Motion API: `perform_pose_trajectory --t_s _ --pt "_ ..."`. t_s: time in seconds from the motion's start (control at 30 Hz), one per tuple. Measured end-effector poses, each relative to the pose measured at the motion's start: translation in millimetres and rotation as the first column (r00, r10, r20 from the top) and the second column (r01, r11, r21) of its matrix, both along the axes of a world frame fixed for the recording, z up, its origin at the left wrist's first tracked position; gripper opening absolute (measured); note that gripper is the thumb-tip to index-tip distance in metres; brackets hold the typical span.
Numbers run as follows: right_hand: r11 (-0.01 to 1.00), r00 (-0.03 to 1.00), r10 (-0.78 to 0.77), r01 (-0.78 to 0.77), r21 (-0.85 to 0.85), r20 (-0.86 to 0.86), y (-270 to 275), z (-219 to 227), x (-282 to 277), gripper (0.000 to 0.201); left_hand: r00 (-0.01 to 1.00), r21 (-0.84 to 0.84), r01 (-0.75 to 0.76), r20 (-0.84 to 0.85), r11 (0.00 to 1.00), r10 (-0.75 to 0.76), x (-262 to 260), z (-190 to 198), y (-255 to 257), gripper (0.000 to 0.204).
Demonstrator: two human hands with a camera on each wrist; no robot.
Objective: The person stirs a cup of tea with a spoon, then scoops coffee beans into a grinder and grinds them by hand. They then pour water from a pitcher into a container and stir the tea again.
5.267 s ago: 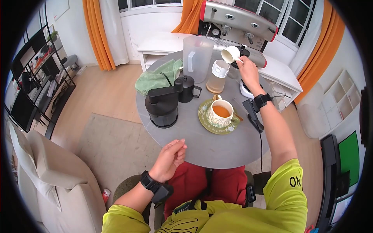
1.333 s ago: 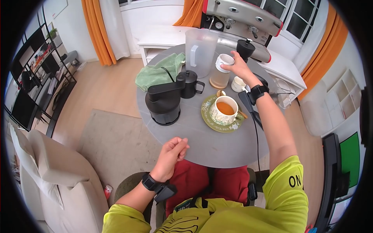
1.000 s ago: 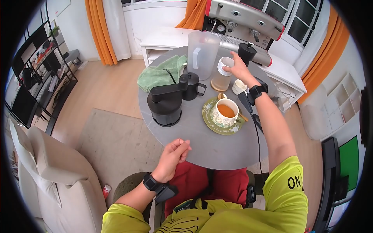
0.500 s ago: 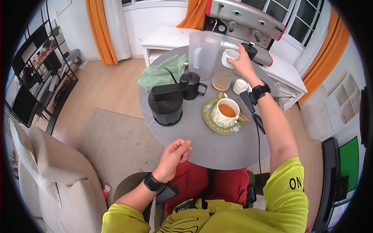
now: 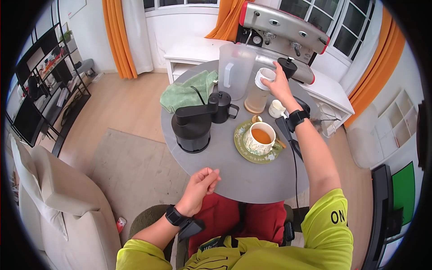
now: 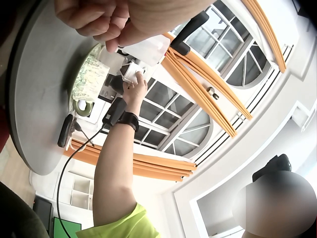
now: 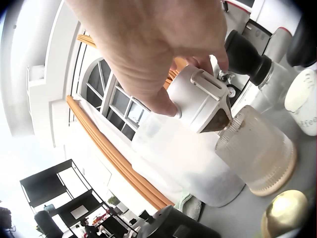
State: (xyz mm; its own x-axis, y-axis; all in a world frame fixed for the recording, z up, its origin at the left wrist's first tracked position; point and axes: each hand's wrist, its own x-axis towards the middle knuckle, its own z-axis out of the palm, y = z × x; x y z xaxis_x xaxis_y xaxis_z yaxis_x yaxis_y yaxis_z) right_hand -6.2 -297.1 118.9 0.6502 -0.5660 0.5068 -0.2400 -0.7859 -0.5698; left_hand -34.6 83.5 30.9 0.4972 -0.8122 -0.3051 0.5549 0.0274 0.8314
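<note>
My right hand (image 5: pixel 280 85) pinches a white coffee dripper (image 7: pixel 198 99) by its sides. The dripper is tilted, its mesh bottom at the rim of a ribbed clear glass (image 7: pixel 260 153) with a little pale brown liquid in it. A small cream cup (image 5: pixel 276 109) stands close right of the glass. My left hand (image 5: pixel 198 189) holds nothing, loosely curled over the near table edge. In front of the glass, a patterned cup (image 5: pixel 255 147) of orange-brown drink sits on a green saucer (image 5: pixel 240 150), with a gold-coloured spoon (image 7: pixel 285 213) beside it.
A translucent jug (image 5: pixel 237 72) stands left of the glass, and a black-topped jar (image 5: pixel 287 67) behind the hand. A black pot (image 5: pixel 220 114), a black appliance (image 5: pixel 191 132) and a green towel (image 5: pixel 186 92) fill the table's left. A cable (image 5: pixel 295 175) hangs over the right edge.
Earlier my right hand held the cream cup tipped over the dripper; the cup then stood on the table. Since, the hand has gripped the dripper and raised it slightly from the glass. My left hand stayed.
</note>
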Motion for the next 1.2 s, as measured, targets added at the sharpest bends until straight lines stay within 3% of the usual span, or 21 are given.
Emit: perform_pose_trajectory --t_s 0.17,0.23,0.33,0.6,0.8,0.97,1.2 --pt "0.997 0.997 -0.022 0.027 -0.068 0.077 -3 2 -1 0.087 1.000 -0.008 0.005 -0.012 1.000 -0.005 -1 -4 0 0.020" --pt "0.999 0.998 0.010 -0.008 0.039 -0.056 -2 0 -2 0.083 1.000 0.000 0.004 -0.003 1.000 -0.004 -1 -1 0 0.020" --pt "1.000 1.000 -0.002 0.003 -0.013 0.019 5 -2 -5 0.083 1.000 -0.002 0.001 -0.001 1.000 -0.001 -1 -4 0 0.021" --pt "0.998 1.000 0.019 -0.019 0.064 -0.004 3 -5 -7 0.083 1.000 0.013 0.005 -0.006 1.000 -0.005 -2 -1 0 0.023" --pt "0.995 0.975 -0.103 0.099 0.031 0.198 -15 4 -31 0.080 1.000 0.024 -0.002 -0.012 1.000 0.002 -2 -4 0 0.023" --pt "0.981 0.975 -0.195 0.196 0.005 0.104 -26 -13 -57 0.081 1.000 0.020 0.004 -0.003 1.000 -0.004 -3 -7 -2 0.022" --pt "0.965 0.977 -0.207 0.212 0.154 -0.051 -34 -42 -70 0.084 1.000 0.018 0.008 0.016 1.000 -0.008 -4 -5 -1 0.023"
